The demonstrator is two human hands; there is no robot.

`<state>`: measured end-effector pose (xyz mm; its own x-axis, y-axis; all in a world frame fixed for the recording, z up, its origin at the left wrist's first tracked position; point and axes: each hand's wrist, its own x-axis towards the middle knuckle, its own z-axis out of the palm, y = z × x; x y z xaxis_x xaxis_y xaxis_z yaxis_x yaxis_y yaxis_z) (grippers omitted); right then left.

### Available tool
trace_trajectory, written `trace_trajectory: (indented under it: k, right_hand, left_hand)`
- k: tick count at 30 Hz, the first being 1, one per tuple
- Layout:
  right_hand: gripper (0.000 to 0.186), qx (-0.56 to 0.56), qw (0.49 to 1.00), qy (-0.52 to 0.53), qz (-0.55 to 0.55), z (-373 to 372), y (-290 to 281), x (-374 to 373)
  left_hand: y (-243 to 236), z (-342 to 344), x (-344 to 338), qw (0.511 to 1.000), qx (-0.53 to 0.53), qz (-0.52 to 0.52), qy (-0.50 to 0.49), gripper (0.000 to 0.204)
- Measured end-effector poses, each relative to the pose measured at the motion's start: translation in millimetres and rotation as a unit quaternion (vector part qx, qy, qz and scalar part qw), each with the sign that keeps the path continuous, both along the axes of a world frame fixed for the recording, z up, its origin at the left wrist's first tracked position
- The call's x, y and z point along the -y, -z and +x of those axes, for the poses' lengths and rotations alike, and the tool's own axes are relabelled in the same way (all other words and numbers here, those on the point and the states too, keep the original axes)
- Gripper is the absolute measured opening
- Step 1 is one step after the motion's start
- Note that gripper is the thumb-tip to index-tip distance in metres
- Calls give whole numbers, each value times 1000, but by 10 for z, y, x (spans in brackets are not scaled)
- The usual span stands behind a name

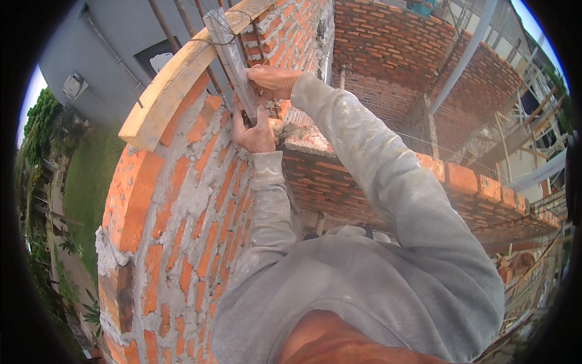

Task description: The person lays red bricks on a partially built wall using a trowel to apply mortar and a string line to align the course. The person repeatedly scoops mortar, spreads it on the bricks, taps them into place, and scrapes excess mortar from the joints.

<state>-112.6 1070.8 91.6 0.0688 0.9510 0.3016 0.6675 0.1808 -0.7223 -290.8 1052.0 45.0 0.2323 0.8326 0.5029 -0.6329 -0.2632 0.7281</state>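
Observation:
A long, straight, pale grey bar [233,64] stands at a tilt among thin steel rods at the top of the brick wall [182,224]. My left hand [256,132] is closed around its lower end, thumb up along the side. Just above, my right hand [274,82] reaches in from the right and its bent fingers grip the bar's right edge; some fingertips are hidden. Thin wire [225,37] loops across the bar's upper part. A wooden plank [176,85] lies against the wall beside the bar, on its left.
Upright steel rods [185,18] rise past the plank. Right of my hands, a lower brick wall [461,179] runs away with a taut string along it. A pale pole [464,60] slants at upper right. Grass [91,188] lies far below on the left, beside a grey building [115,36].

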Motion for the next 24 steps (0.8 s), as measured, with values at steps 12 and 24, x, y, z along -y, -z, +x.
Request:
trace_trajectory:
  k: [12,24]
  right_hand:
    - [21,140,891,366,228,-1670,-340,979]
    - [7,169,887,318,290,-1736,104,917]
  left_hand:
    - [74,-11,58,983,-118,36,-133,25]
    - [137,-7,-104,996,-71,-30,-37,31]
